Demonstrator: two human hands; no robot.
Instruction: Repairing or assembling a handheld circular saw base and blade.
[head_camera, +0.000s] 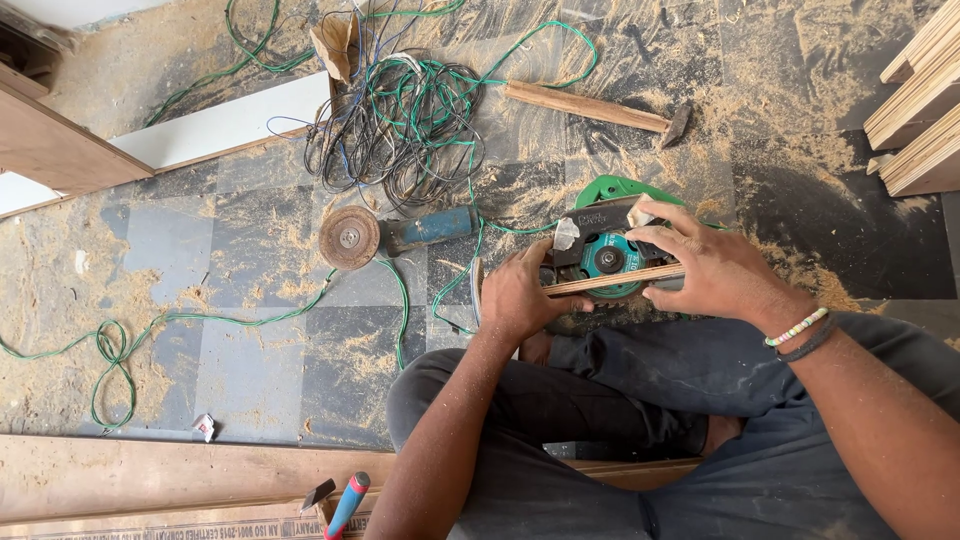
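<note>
Head cam looks straight down at a seated person, legs crossed in dark trousers, floor thick w/ sawdust. Both hands are on a thin pale wooden strip (612, 281) lying across a green-guarded circular saw w/ teal hub (607, 250), just in front of the knees. Left hand (517, 295) is curled round the strip's near end, fingers wrapped, so that end is hidden. Right hand (705, 262) pinches the far end, thumb under, fingers spread flat on top; beaded bracelets at the wrist. Saw body is mostly covered by hands and strip, and the blade is hard to make out. Can't tell if the saw's running.

Around them: a blue angle grinder w/ rusty brown disc (385, 235) lies left of the saw, well apart from the hands. Behind it, a tangle of green and black cables (410, 120), green flex trailing off left in loops. A wooden-handled hammer (600, 108) rests beyond the saw. Stacked pale planks (925, 110) are cut off at the right edge. A long board (150, 475) runs along the bottom, w/ a red-and-blue-handled tool (347, 503) on it, half out of frame.
</note>
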